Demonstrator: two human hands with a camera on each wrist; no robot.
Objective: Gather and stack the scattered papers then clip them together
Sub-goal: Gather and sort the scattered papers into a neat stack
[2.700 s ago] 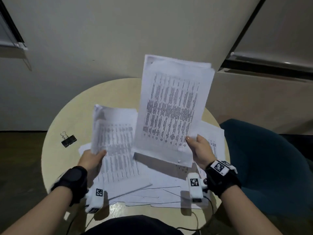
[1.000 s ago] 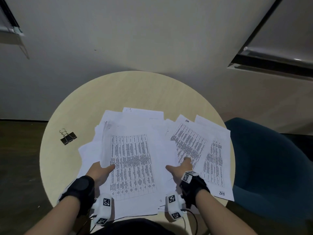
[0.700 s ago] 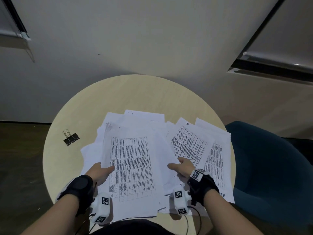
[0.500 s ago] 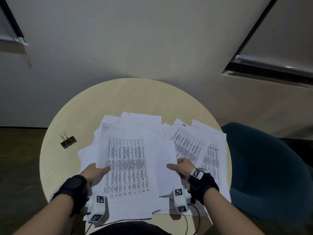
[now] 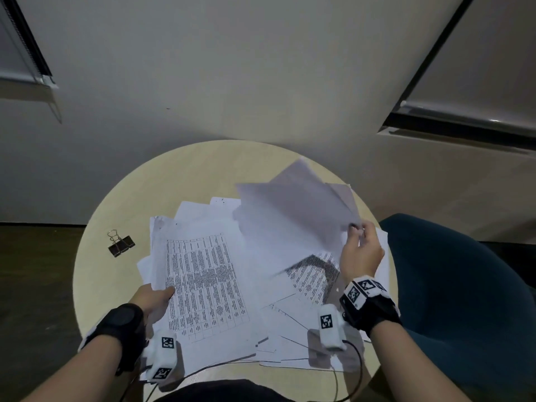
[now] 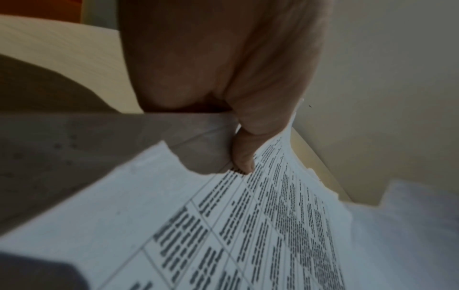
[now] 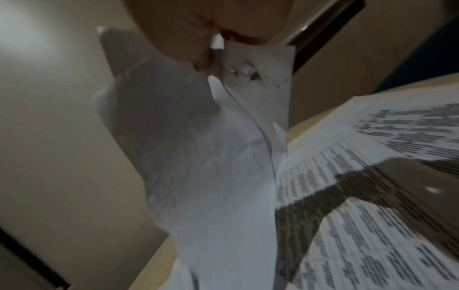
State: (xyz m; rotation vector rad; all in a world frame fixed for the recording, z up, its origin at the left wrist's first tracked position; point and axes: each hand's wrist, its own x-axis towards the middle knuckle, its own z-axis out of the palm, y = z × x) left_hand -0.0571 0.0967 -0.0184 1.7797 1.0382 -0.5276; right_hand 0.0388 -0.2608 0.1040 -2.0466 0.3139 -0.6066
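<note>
Head view: round surface (image 5: 121, 204) strewn with papers (image 5: 269, 303); binder clip (image 5: 121, 245) lies apart at their left. Left hand (image 5: 153, 300) grips the printed stack (image 5: 203, 285) at its left edge, thumb on top. Right hand (image 5: 361, 250) pinches lifted sheets (image 5: 295, 207), raised and blurred over the right side. Left wrist view alone shows the thumb (image 6: 244, 155) pressed on the print. Right wrist view alone shows the sheets curling down from the pinch. Blue chair (image 5: 464, 300) at right.

Lifted sheets (image 5: 298, 210) motion-blurred (print unreadable), hiding papers (image 5: 313, 274) beneath.
</note>
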